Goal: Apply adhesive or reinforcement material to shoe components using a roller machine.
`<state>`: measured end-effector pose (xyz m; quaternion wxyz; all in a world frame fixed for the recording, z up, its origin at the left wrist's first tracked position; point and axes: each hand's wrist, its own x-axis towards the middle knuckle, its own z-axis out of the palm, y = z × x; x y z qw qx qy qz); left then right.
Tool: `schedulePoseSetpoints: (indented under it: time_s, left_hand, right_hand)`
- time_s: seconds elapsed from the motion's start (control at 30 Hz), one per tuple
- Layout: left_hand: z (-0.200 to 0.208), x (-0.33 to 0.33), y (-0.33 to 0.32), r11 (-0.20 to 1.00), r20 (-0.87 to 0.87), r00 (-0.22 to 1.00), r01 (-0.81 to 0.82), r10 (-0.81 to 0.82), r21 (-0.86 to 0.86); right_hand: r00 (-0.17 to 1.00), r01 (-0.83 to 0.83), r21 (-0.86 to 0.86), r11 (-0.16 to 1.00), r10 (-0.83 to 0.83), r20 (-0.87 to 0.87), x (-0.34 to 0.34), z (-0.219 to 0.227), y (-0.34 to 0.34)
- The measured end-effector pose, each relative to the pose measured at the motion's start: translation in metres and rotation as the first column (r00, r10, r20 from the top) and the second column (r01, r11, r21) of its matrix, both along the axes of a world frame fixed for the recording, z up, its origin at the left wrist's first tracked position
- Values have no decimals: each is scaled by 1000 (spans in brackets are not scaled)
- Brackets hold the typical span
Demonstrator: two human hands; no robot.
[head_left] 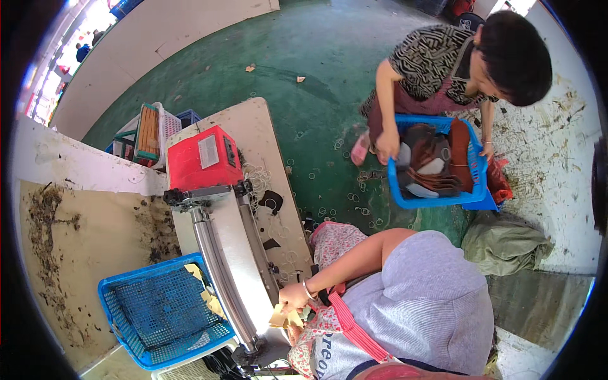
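Note:
My right hand [295,296], with a bracelet on the wrist, is closed on a few small yellow pieces [278,316] at the near end of a grey roller machine [223,253]. The forearm reaches in from my grey sleeve at the right. I wear a floral apron with a pink strap [347,323] just below the hand. My left hand does not show; the apron and my body cover that side. A blue plastic basket [158,310] with a few yellow pieces in it stands left of the roller.
A red box [202,158] caps the machine's far end on a white table [256,126]. At the upper right a crouching person holds a blue basket [472,197] of brown and dark pieces. Rubber bands litter the green floor [304,57]. A green sack [506,244] lies right.

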<state>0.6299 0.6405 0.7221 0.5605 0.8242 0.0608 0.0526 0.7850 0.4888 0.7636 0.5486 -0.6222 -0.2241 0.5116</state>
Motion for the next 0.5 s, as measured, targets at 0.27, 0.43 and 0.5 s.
schedulePoseSetpoints:
  time_s: [0.27, 0.43, 0.5]
  left_hand:
    - [-21, -27, -14, 938, 213, 959, -237, 185, 253]
    - [49, -29, -51, 698, -233, 677, -716, 699, 12]
    - [71, -21, -52, -83, -556, 486, -699, 674, -711]
  right_hand:
    - [989, 19, 66, 998, -28, 142, -4, 1, 16]
    - [914, 120, -36, 992, -97, 394, 13, 13, 5]
    - [988, 145, -162, 976, -151, -26, 23, 33, 22]
